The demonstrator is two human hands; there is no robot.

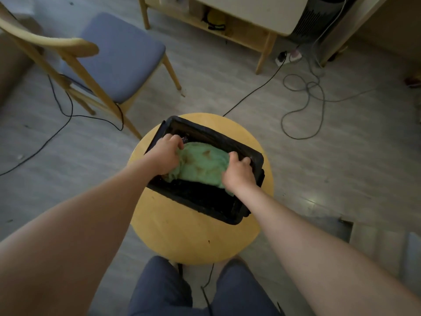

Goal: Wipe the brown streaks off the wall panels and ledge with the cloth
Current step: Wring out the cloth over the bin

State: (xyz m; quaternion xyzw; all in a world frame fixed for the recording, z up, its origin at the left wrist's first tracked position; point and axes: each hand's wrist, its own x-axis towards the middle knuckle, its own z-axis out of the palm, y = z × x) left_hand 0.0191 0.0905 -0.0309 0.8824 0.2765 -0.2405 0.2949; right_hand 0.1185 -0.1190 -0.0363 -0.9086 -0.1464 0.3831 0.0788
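Head view, looking steeply down.

Hands: two, bare forearms reaching forward. Left hand [166,156] curled round the left end of the cloth [202,164]; right hand [239,173] curled round the right end, fingers bent over the bunched fabric.

Cloth: one, green, blotched with brown, crumpled. Lies inside the tub [200,199], between the two hands.

Tub: one, black, rectangular, set at a slant on the round table [182,236].

Round table: one, yellow wood top, a few small dark specks.

Legs: two, in blue shorts [159,293], just below the round table's near edge.

Chair [120,58]: one, pale wood frame, grey-blue seat pad, upper left.

Room: grey plank floor [227,87], dim light. Cables [301,138] loose across it, black and grey, several; exact count unclear. One power strip [288,57] at the foot of a pale wooden shelf unit [227,30]. One dark ribbed tower appliance [319,17] beside it, top right.
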